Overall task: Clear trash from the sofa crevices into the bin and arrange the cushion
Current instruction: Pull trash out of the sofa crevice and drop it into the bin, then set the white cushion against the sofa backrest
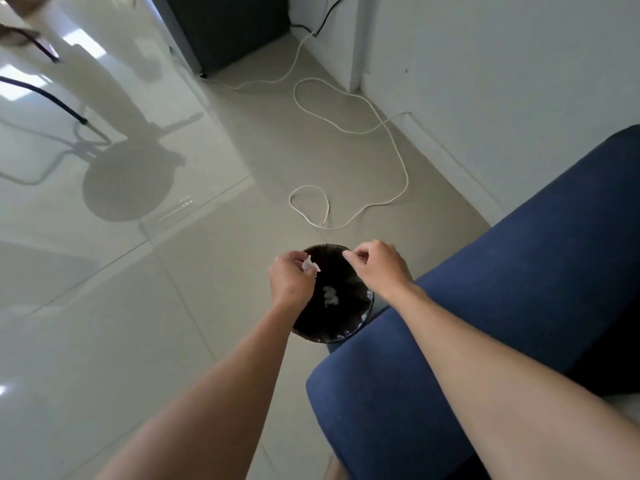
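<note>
- Both hands hang over the round black-lined bin (360, 306), which stands on the pale tiled floor (121, 323) just beside the end of the blue sofa (502, 289)
- The left hand (291, 280) is above the bin's left rim, its fingers pinched on a small crumpled white scrap (309, 265) that sticks out between the fingertips
- The right hand (379, 268) is over the far right part of the rim, fingers curled in with thumb and forefinger drawn together; a tiny pale bit may sit at the fingertips, but it is too small to tell whether anything is gripped
- Inside the bin, a whitish crumpled piece (330, 295) shows against the dark liner, somewhat blurred, between the two hands
- The sofa's near arm runs from the lower middle up to the right edge, and the right forearm crosses above it
- A thin white cable (388, 133) loops across the floor beyond the bin, well apart from it, and leads up toward a dark cabinet (221, 26) against the white wall (485, 64)
- On the left, the glossy tiles carry the shadow of a round-based stand (128, 178) and bright window reflections
- A dark curved tube or leg (45, 95) reaches in from the left edge
</note>
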